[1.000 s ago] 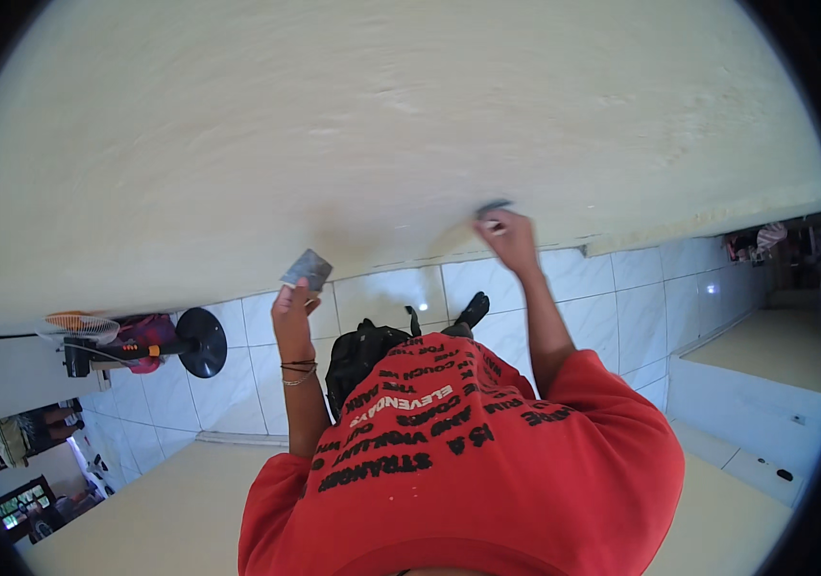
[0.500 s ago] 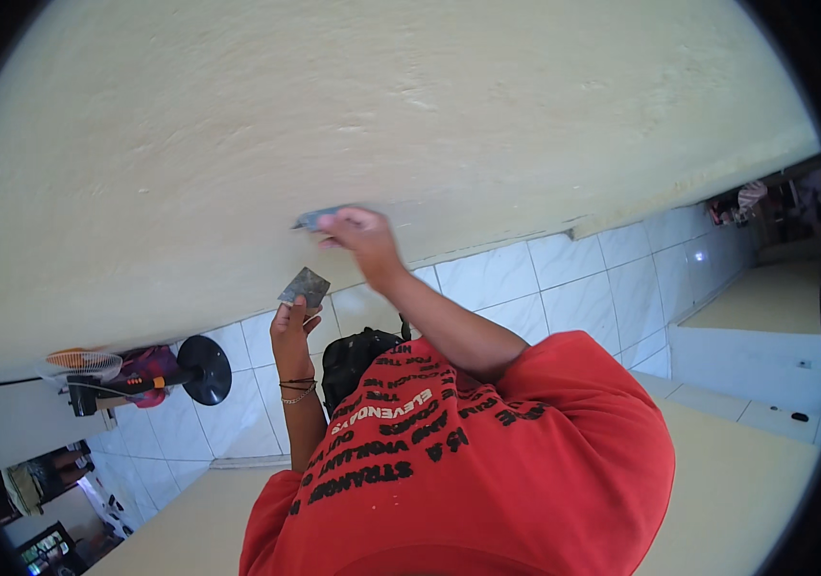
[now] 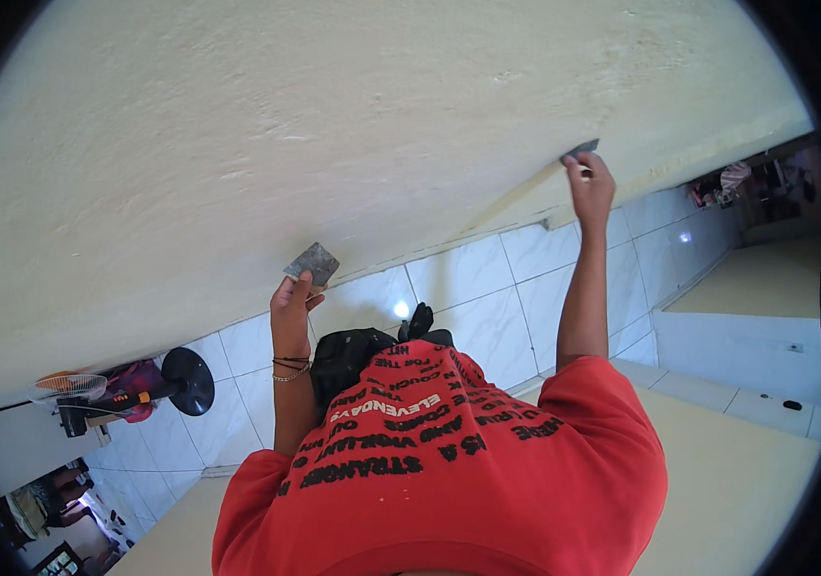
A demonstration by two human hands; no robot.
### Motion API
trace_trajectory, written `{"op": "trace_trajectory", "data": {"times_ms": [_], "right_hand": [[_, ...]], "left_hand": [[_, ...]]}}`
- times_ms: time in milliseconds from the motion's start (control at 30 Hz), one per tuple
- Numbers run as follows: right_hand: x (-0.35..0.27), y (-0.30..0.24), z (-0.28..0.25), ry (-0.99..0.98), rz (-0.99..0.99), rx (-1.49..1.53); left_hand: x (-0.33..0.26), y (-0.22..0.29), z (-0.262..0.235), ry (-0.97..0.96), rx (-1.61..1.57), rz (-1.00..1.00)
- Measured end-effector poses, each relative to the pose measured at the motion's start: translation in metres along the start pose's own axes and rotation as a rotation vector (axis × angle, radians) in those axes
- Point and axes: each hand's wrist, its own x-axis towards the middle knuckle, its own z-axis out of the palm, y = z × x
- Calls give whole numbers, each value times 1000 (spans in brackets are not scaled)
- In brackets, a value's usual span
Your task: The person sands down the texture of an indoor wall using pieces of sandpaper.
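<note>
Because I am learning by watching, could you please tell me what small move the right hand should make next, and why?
I would perhaps have the right hand sweep its thin, flat grey blade slightly over the cream, textured wall: the blade seems to be against that surface, which shows small rough marks, while the left hand holds a grey rectangular plate.

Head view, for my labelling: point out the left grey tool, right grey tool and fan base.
Left grey tool (image 3: 314, 263), head view: its flat face.
Right grey tool (image 3: 582, 149), head view: its visible blade.
Fan base (image 3: 189, 382), head view: its disc.
</note>
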Motion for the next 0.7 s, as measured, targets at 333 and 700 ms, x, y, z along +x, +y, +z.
{"op": "trace_trajectory", "data": {"times_ms": [333,700], "right_hand": [[-127,-184,134,-394,-121,244],[-207,-373,221,-550,577,1298]], "left_hand": [[-16,17,-88,116,-62,19],[-37,46,-176,246,-6,49]]}}
